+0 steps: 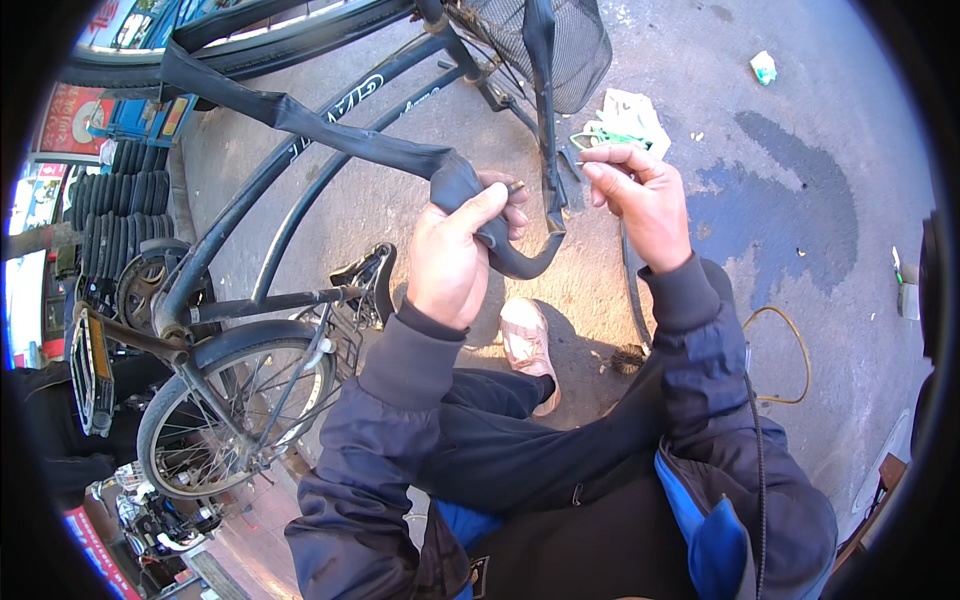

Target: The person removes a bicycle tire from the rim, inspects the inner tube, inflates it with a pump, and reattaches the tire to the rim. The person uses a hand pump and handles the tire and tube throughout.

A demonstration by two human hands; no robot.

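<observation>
My left hand (450, 255) is closed round a flat, slack black inner tube (365, 143), and a small brass-coloured valve (516, 187) pokes up by its thumb. From that hand one stretch of tube runs to the upper left, over a bicycle frame (265, 195). Another part loops below the fingers and rises at the right. My right hand (642, 205) hovers to the right of the tube, apart from it. Thumb and fingertips are drawn together in a pinch there; whether they hold something small I cannot make out.
The dark bicycle lies over at the left, its wheel (238, 418) low and its basket (570, 50) at the top. A white and green bag (628, 122), a wet patch (775, 205) and a yellowish hose (808, 360) are on the ground. Several tyres (120, 205) are stacked far left.
</observation>
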